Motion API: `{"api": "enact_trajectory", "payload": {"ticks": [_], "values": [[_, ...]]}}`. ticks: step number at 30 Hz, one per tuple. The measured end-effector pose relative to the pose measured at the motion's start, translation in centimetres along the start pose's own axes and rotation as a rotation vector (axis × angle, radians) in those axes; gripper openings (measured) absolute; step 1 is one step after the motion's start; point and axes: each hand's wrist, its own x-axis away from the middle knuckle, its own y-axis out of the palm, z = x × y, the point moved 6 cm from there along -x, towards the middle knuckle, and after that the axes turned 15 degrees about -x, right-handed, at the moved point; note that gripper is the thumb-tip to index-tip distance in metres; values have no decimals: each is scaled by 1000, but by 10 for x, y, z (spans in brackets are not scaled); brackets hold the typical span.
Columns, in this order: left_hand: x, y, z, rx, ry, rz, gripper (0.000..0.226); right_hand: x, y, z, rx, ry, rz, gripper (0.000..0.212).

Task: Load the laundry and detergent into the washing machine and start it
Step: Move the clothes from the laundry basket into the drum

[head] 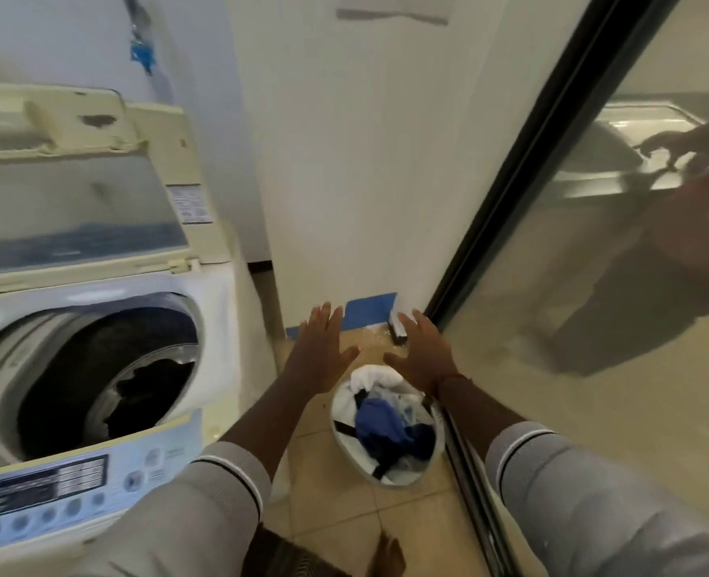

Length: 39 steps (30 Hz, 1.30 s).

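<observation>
On the tiled floor point(336, 518) between the washing machine point(219, 326) and a glass door point(552, 326) stands a white laundry basket point(334, 426), heaped with white and blue clothes point(379, 422). Both hands hover just above its far rim, palms down and facing each other. The left hand point(317, 356) and the right hand point(421, 356) have their fingers straight and spread wide, and neither has hold of anything or touches the basket. A thin red thread point(452, 378) circles the right wrist, and grey sleeves with a dark-and-white stripe cover both upper arms.

The washing machine sits to the left, a top loader with its lid point(73, 210) folded up and back. A dark garment point(148, 389) already lies in the drum. The control panel point(40, 493), pale blue with rows of buttons, faces the person at the near edge. Blue tape point(371, 310) runs along the foot of the white wall beyond the hands. A bare foot point(386, 551) shows at the bottom of the view.
</observation>
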Motion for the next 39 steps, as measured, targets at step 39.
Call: {"api": "enact_trajectory", "payload": {"ticks": [39], "values": [[-117,643,66,-151,106,-272,65,-69,389,459,-64,516,-51,97]]}}
